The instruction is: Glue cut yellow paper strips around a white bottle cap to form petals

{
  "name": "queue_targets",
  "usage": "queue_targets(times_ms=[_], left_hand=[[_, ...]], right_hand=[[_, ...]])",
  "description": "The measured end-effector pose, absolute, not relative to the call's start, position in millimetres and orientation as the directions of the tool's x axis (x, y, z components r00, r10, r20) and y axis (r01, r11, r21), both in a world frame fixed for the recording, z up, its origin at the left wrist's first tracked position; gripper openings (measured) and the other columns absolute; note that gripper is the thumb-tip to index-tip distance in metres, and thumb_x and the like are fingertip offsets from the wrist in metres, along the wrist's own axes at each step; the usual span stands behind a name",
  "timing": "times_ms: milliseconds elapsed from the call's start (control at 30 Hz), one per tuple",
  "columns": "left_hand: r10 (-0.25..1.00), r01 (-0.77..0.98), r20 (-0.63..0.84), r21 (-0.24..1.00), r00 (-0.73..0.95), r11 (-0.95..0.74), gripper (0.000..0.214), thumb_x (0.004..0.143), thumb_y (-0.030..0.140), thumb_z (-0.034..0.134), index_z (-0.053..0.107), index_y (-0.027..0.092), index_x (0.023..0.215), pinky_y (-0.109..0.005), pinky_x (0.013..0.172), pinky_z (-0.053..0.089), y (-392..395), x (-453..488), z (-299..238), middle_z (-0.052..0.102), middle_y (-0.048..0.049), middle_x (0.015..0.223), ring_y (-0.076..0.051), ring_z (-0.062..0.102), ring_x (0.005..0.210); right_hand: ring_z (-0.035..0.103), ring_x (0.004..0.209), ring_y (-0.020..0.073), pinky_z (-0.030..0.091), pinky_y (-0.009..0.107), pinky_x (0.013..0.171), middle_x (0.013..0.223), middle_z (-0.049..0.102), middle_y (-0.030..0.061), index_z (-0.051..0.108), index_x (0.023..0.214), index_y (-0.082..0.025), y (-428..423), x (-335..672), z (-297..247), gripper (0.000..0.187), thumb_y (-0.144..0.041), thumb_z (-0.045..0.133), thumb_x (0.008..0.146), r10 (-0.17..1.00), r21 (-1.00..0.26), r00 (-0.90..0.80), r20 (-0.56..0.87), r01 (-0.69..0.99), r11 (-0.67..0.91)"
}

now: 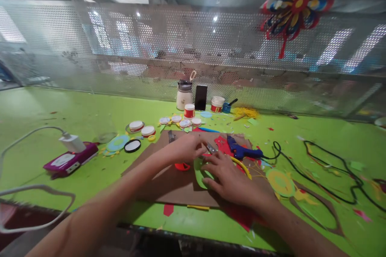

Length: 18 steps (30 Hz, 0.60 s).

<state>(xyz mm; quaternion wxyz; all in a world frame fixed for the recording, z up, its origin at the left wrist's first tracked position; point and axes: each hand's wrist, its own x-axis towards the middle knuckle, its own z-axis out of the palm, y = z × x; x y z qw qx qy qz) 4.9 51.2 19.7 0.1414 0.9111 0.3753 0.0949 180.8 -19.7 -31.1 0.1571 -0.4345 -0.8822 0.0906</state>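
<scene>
My left hand (185, 147) is curled over the middle of a brown cardboard sheet (169, 180), its fingers closed around a small metal tool (211, 148) I cannot make out well. My right hand (229, 178) lies on a green paper piece (199, 176), fingers pressing it flat against the cardboard. A small red paper piece (182, 166) sits just under my left hand. A blue glue gun (241, 151) lies on the cardboard just behind my right hand, with red paper scraps (221, 144) beside it.
Black cable (331, 176) snakes across the green table (90, 112) at right. A purple device (69, 160) with white plug and cord lies left. Round tape rolls (147, 130), a jar (184, 95), a phone (200, 97) and paint pots stand behind. A paper flower (297, 4) hangs on the mesh wall.
</scene>
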Motion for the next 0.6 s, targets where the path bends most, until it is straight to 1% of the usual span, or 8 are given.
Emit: queue_targets(times_ms=[100, 233, 300, 400, 467, 533, 600], left_hand=[[0.726, 0.697, 0.075, 0.227, 0.684, -0.680, 0.028, 0.086, 0.024, 0.045, 0.069, 0.018, 0.101, -0.027, 0.061, 0.045, 47.8, 7.5, 8.8, 0.074, -0.0082, 0.085, -0.019, 0.064, 0.070], [0.726, 0.714, 0.091, 0.134, 0.682, -0.687, 0.029, 0.087, 0.031, 0.047, 0.067, 0.015, 0.101, -0.032, 0.063, 0.048, 42.9, 12.0, -6.1, 0.072, -0.0129, 0.084, -0.024, 0.067, 0.074], [0.712, 0.703, 0.086, 0.111, 0.697, -0.702, 0.026, 0.087, 0.030, 0.048, 0.066, 0.014, 0.098, -0.033, 0.062, 0.048, 40.0, 12.3, -10.7, 0.072, -0.0136, 0.081, -0.025, 0.067, 0.071], [0.684, 0.678, 0.082, 0.091, 0.725, -0.730, 0.020, 0.085, 0.024, 0.051, 0.065, 0.015, 0.097, -0.032, 0.061, 0.048, 33.5, 9.7, -10.6, 0.072, -0.0127, 0.083, -0.024, 0.067, 0.070], [0.671, 0.666, 0.088, 0.077, 0.736, -0.742, 0.019, 0.083, 0.020, 0.052, 0.063, 0.015, 0.099, -0.033, 0.061, 0.048, 27.7, 7.0, -6.8, 0.072, -0.0126, 0.086, -0.025, 0.067, 0.070], [0.663, 0.660, 0.097, 0.066, 0.743, -0.749, 0.018, 0.083, 0.018, 0.052, 0.062, 0.015, 0.097, -0.034, 0.060, 0.048, 22.1, 4.7, -2.9, 0.072, -0.0125, 0.086, -0.025, 0.067, 0.070], [0.655, 0.653, 0.103, 0.055, 0.748, -0.755, 0.015, 0.083, 0.017, 0.051, 0.062, 0.015, 0.092, -0.033, 0.059, 0.047, 18.5, 3.6, -2.0, 0.071, -0.0119, 0.084, -0.024, 0.066, 0.069]], right_hand=[[0.047, 0.114, 0.0295, 0.038, 0.049, 0.098, 0.120, 0.061, 0.0068, 0.067, 0.107, -0.022, -20.5, 179.6, -32.5, 0.024, -0.033, 0.053, 0.091, 0.791, -0.252, -0.582, 0.189, 0.750, 0.612], [0.046, 0.116, 0.0296, 0.036, 0.051, 0.100, 0.122, 0.060, 0.0078, 0.067, 0.107, -0.022, -20.8, 179.4, -33.8, 0.023, -0.031, 0.055, 0.089, 0.788, -0.263, -0.585, 0.192, 0.743, 0.616], [0.047, 0.117, 0.0296, 0.036, 0.050, 0.100, 0.124, 0.059, 0.0093, 0.066, 0.108, -0.021, -19.6, 180.5, -33.9, 0.023, -0.029, 0.056, 0.089, 0.797, -0.312, -0.569, 0.202, 0.734, 0.603], [0.050, 0.114, 0.0264, 0.041, 0.044, 0.099, 0.121, 0.060, 0.0112, 0.066, 0.109, -0.017, -15.5, 183.7, -33.3, 0.024, -0.025, 0.052, 0.091, 0.823, -0.434, -0.513, 0.243, 0.702, 0.565], [0.053, 0.111, 0.0239, 0.043, 0.041, 0.097, 0.117, 0.063, 0.0109, 0.065, 0.108, -0.016, -12.3, 186.2, -32.9, 0.024, -0.023, 0.050, 0.092, 0.841, -0.499, -0.466, 0.275, 0.678, 0.539], [0.055, 0.107, 0.0226, 0.044, 0.039, 0.095, 0.112, 0.065, 0.0101, 0.065, 0.107, -0.016, -9.3, 188.6, -32.5, 0.023, -0.022, 0.050, 0.091, 0.855, -0.529, -0.428, 0.294, 0.672, 0.518], [0.057, 0.102, 0.0219, 0.045, 0.038, 0.091, 0.107, 0.066, 0.0092, 0.066, 0.104, -0.016, -6.6, 191.2, -32.2, 0.020, -0.021, 0.051, 0.091, 0.864, -0.532, -0.414, 0.286, 0.682, 0.503]])
